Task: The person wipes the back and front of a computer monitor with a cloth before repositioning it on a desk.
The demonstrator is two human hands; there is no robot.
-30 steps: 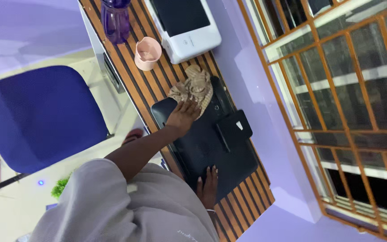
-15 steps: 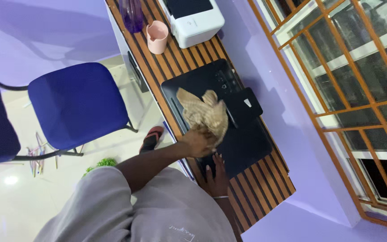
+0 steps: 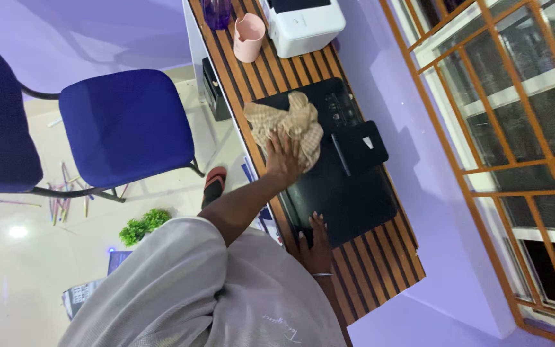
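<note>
A crumpled beige checked cloth [image 3: 289, 123] lies on the top of a black printer [image 3: 338, 193], at the printer's far end as seen from the person. The left hand [image 3: 283, 158] lies flat on the near edge of this cloth, fingers spread and pointing away from the body, palm pressing the fabric against the printer's lid. The right hand [image 3: 315, 243] rests nearer the body, fingers extended and close together, fingertips touching the printer's near edge; a thin bracelet shows at the wrist. Just beyond the left hand's fingertips, past the cloth, lies the printer's control panel; to that hand's right a black folded paper tray [image 3: 361, 145] sits on the printer's top. The printer stands on a desk [image 3: 380, 270] of orange-brown slats with dark gaps. Well beyond the left hand on the same desk stand a pink cup [image 3: 249, 37], a purple bottle [image 3: 216, 11] and a white printer [image 3: 306, 24]. To the left of the left arm, off the desk, are a blue-seated chair [image 3: 126, 125], a red sandal [image 3: 214, 184] and a small green plant [image 3: 142, 226] on the pale floor. To the right of both hands a lilac wall meets an orange-framed window grille [image 3: 515, 128].
</note>
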